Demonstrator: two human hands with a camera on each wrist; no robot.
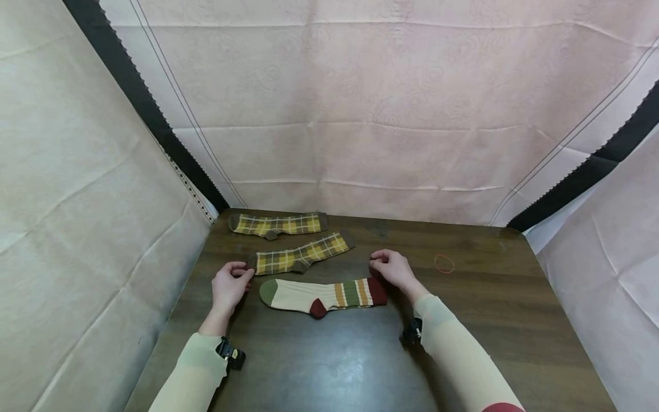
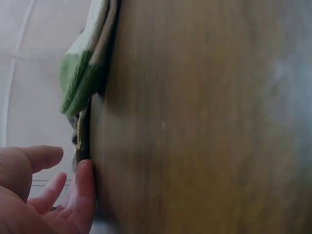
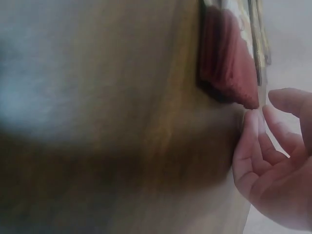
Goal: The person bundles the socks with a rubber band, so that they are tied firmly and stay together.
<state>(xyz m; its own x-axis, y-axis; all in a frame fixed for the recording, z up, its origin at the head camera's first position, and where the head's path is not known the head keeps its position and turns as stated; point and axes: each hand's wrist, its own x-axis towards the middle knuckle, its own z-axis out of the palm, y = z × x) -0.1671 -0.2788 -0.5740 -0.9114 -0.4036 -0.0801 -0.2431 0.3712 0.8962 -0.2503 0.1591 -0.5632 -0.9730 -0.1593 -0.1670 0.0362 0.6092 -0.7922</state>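
Note:
A cream sock (image 1: 304, 294) with a green toe, dark red heel and striped leg lies flat on the table, its dark red cuff (image 3: 229, 58) toward my right hand. Behind it a yellow plaid sock (image 1: 304, 257) lies slanted, and a second plaid sock (image 1: 280, 224) lies farther back. My left hand (image 1: 230, 284) is low over the table, fingertips right at the dark toe of the slanted plaid sock; thumb and fingers stand apart in the left wrist view. My right hand (image 1: 393, 268) hovers just behind the red cuff, fingers loosely bent, thumb apart, nothing between them.
A thin red rubber band (image 1: 444, 264) lies on the brown wooden table (image 1: 494, 320), right of my right hand. Pale cloth (image 1: 370, 114) hangs behind the table and on both sides.

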